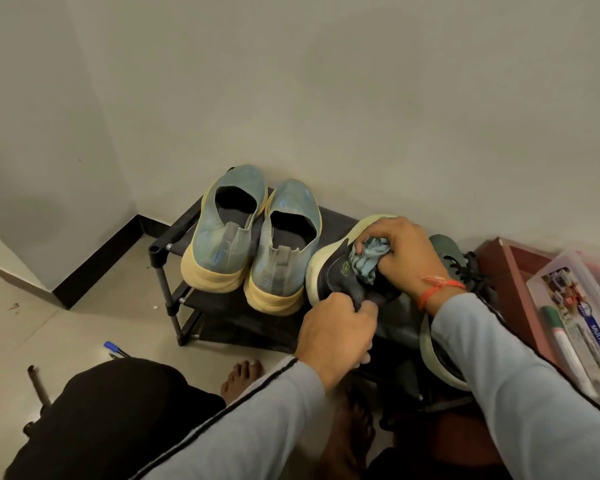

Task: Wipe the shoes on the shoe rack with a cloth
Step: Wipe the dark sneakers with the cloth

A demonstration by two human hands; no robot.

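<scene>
- Shoe rack (pixel 174 237): black, low, set against the wall at centre frame; its top shelf carries the footwear
- Blue pair of shoes (pixel 253 237): at 12 o'clock of the rack top, side by side and touching, heels toward the camera, pale yellow soles
- Dark shoe (pixel 340 271): at 3 o'clock of the blue pair, just beside it, tipped on its side with the pale sole edge facing 10 o'clock
- Cloth (pixel 369 258): light blue, bunched, pressed against the dark shoe's upper
- Right hand (pixel 406 258): grip clenched around the cloth, knuckles up; an orange thread sits at the wrist
- Left hand (pixel 336 330): grip grasping the dark shoe's heel end from 6 o'clock, fingers curled over its edge
- Second dark shoe (pixel 440 355): at 3 o'clock of the rack, largely hidden under the right forearm
- Clear plastic box (pixel 582 306): at far 3 o'clock, holding markers
- Blue pen (pixel 113 348): on the floor at 8 o'clock
- Bare foot (pixel 243 375): on the floor at 6 o'clock of the rack
</scene>
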